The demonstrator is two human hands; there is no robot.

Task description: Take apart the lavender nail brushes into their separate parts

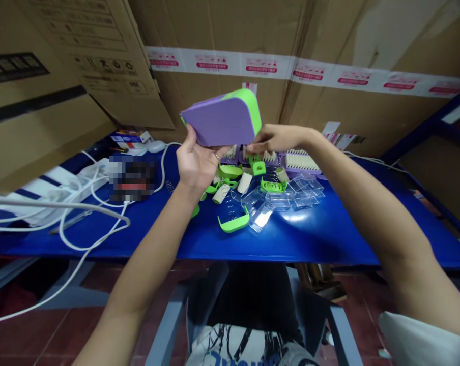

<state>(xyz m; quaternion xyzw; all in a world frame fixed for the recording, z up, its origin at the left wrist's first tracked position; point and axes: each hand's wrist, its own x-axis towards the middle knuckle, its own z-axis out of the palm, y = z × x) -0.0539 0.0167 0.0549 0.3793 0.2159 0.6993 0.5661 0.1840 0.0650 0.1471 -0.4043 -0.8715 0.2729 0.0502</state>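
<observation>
My left hand (197,165) grips a purple plastic case (222,122) with a bright green end, raised and tilted above the table, thumb on its near face. Just to the right and partly behind the case, my right hand (271,137) has its fingers curled downward; what they pinch, if anything, is hidden. Below those fingers lies a green plastic part (257,166). Purple pieces with rows of cream bristle-like teeth (302,160) lie behind it. In front are cream rollers (244,183), a green curved frame (233,222) and several clear plastic boxes (279,198).
The blue table (291,239) stands against cardboard (222,30). White cables (88,244) and a power strip (81,180) spread over the left side. A dark blurred object (133,180) and small boxes (128,137) are farther back. A blue metal frame (436,114) rises at right.
</observation>
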